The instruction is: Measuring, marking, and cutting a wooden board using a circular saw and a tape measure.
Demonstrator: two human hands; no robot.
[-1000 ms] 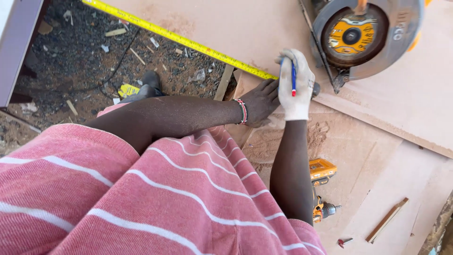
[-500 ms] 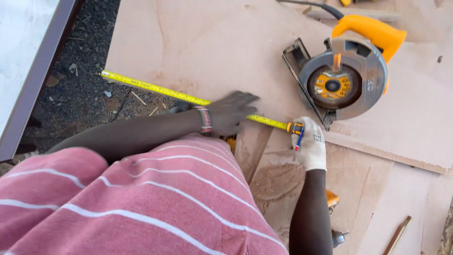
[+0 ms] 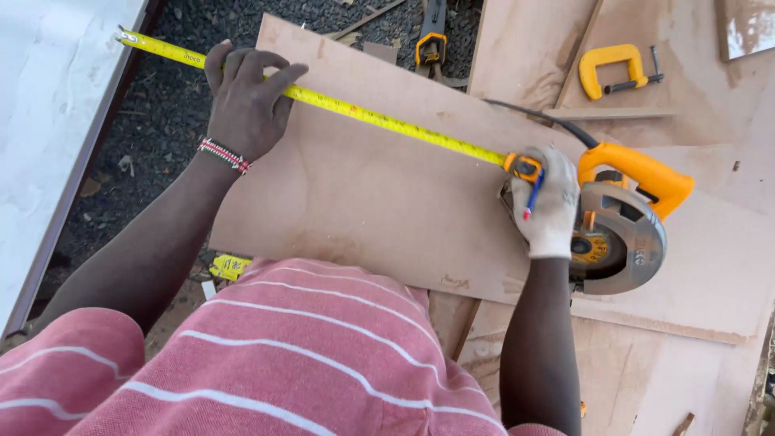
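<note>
A yellow tape measure (image 3: 387, 123) lies stretched across a brown plywood board (image 3: 379, 202), running from the board's upper left corner down toward its right side. The tape's hooked end (image 3: 125, 35) sticks out past the board's left edge, above dark gravel ground (image 3: 161, 105). The left hand (image 3: 246, 101), bare and with a beaded bracelet (image 3: 224, 154) at the wrist, presses down on the tape near that corner, fingers curled over the blade and clamping it to the board. The right hand (image 3: 549, 206), in a white work glove, closes around the tape's case (image 3: 525, 167) at the other end and also holds a blue pen (image 3: 533, 194) between its fingers, tip pointing down at the board. Just beside that hand, touching it on the right, rests a circular saw (image 3: 626, 222) with an orange handle and a black cord (image 3: 533, 117). Further up, on other boards, lies a yellow C-clamp (image 3: 609, 69). A white panel (image 3: 48, 121) borders the gravel on the left. The person wears a pink striped shirt (image 3: 282, 355)
</note>
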